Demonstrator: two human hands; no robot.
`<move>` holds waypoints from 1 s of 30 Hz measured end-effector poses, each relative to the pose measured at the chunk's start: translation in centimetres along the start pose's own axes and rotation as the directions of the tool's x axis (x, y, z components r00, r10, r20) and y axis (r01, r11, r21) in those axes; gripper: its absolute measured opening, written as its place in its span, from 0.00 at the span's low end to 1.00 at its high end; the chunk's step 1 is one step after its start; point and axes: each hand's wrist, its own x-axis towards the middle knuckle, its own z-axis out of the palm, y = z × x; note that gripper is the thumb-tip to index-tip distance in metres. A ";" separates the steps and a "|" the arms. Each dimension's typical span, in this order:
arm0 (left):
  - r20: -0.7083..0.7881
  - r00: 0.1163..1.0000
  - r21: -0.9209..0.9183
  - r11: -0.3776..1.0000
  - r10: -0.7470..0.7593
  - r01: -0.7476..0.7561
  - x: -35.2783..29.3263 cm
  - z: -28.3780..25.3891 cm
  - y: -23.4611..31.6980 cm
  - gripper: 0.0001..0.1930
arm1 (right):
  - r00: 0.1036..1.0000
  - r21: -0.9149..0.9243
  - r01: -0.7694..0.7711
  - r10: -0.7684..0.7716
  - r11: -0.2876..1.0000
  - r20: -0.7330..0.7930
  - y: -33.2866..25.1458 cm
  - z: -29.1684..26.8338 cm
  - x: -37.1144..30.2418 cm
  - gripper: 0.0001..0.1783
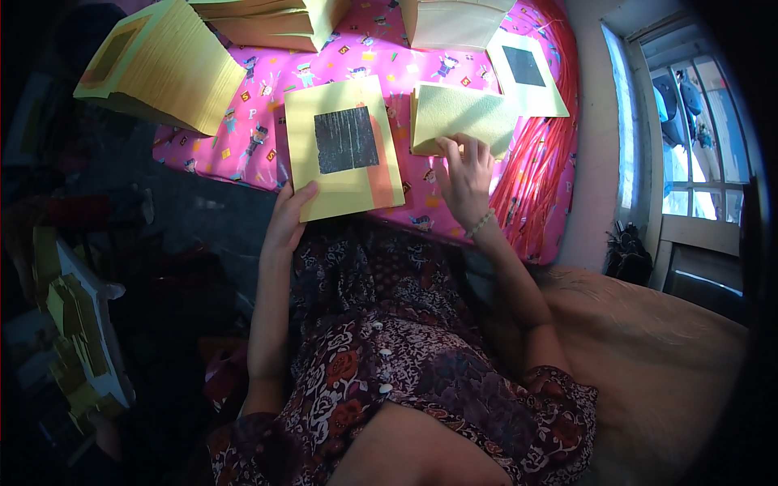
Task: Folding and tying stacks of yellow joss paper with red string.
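A yellow card (300,134) with a dark square and a reddish strip down its right side is tilted up at the table's near edge. My left hand (288,217) grips its lower left corner, thumb on the front and fingers mostly behind. To the right, a small stack of yellow textured cards (462,113) lies on the table. My right hand (468,178) is at the stack's near edge, fingers bent and closed on the top card; how many cards are between the fingertips is hidden.
A pink patterned cloth (267,89) covers the table. Thick yellow card stacks (174,73) stand at the back left, with another stack (454,23) at the back. A card with a dark square (525,66) and long red strands (531,182) lie at the right, near the wall.
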 end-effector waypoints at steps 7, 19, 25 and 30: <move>-0.001 0.999 0.004 0.999 0.046 -0.046 0.1 0.6 0.0 0.22 | 0.997 -0.023 0.010 -0.009 1.000 0.078 2.2 2.8 0.2 0.24; -0.001 0.990 0.461 0.878 0.144 -0.127 0.8 0.6 1.6 0.22 | 0.983 0.631 -0.182 0.130 0.754 0.128 -2.8 -0.4 -0.1 0.19; 0.029 0.983 0.274 0.945 0.179 -0.180 2.3 0.3 2.0 0.27 | 0.820 0.730 -0.561 0.139 0.392 0.555 -4.9 2.5 1.8 0.33; -0.079 0.947 0.278 0.919 0.311 -0.279 3.0 1.3 0.6 0.38 | 0.776 0.719 -0.628 0.175 0.299 0.606 -5.5 3.0 1.4 0.35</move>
